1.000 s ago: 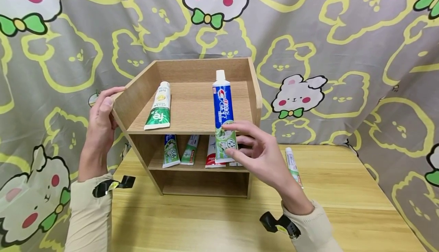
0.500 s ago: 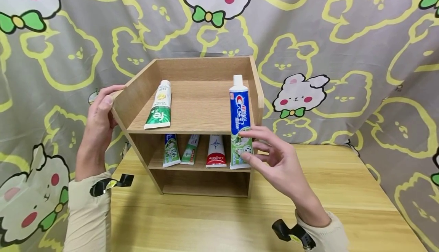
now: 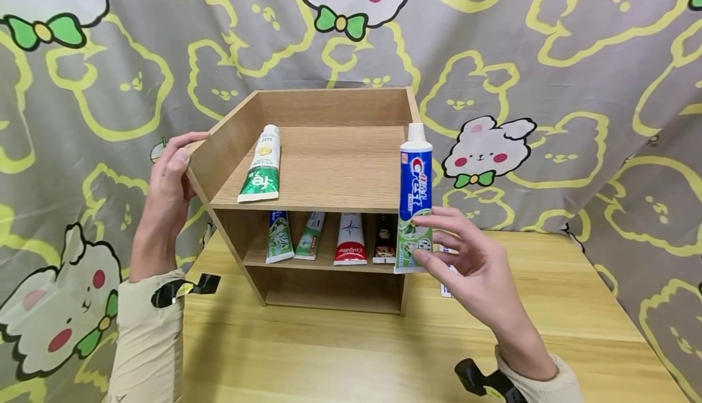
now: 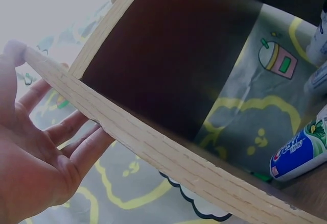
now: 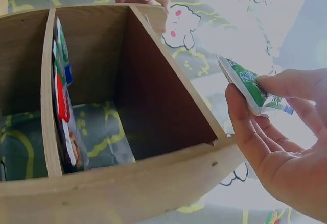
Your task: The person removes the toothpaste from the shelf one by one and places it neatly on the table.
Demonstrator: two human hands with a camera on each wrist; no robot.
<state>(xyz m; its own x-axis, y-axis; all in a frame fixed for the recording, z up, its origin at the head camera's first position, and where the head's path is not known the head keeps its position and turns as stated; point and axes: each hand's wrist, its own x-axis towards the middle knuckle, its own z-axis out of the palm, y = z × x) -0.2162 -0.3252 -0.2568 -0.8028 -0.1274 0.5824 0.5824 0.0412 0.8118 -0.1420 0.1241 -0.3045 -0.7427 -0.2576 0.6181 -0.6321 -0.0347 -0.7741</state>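
Observation:
My right hand [image 3: 479, 269] pinches a blue, white and green Crest toothpaste tube [image 3: 415, 177] near its flat end, cap up. The tube stands in front of the right side of a wooden shelf [image 3: 342, 159]. In the right wrist view the same toothpaste tube [image 5: 249, 83] is apart from the wood. At the shelf's left side panel, my left hand [image 3: 164, 199] grips the front edge. On the top board lies a white and green toothpaste tube [image 3: 263, 165]. The middle level holds several tubes, among them a red and white Colgate tube [image 3: 351, 241] and a dark tube [image 3: 386, 241].
The shelf stands on a light wooden table [image 3: 307, 354], its bottom compartment [image 3: 334, 290] below the tubes. Behind my right fingers another tube [image 3: 446, 287] lies on the table, mostly hidden. A patterned grey curtain [image 3: 482, 25] hangs close behind.
My right hand has carried the Crest tube rightward and slightly down, from before the shelf's middle to its right edge, uncovering the Colgate and dark tubes. The left hand keeps its hold.

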